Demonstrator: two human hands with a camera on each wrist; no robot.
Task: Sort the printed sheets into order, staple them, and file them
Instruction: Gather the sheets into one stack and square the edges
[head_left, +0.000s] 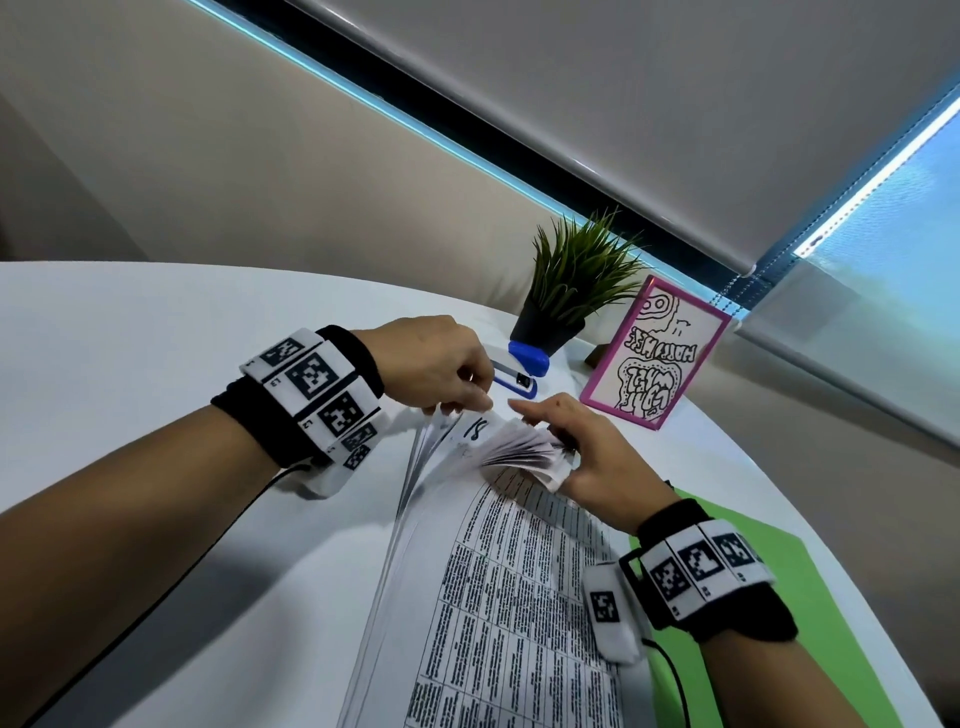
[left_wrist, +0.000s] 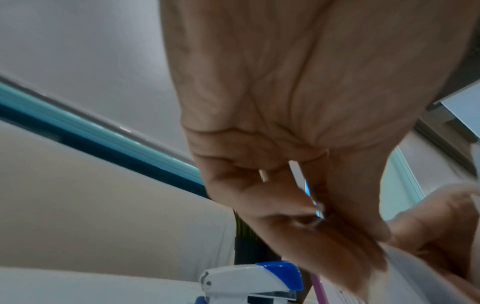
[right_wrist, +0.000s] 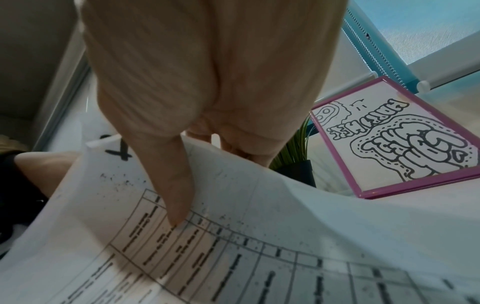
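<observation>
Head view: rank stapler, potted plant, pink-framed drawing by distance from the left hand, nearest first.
From the left hand:
1. Stapler, just past the fingers, to its right.
2. Potted plant, behind the stapler.
3. Pink-framed drawing, farthest right.

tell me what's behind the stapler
A potted plant in a black pot stands right behind the stapler; the left hand covers the stapler's near end.
</observation>
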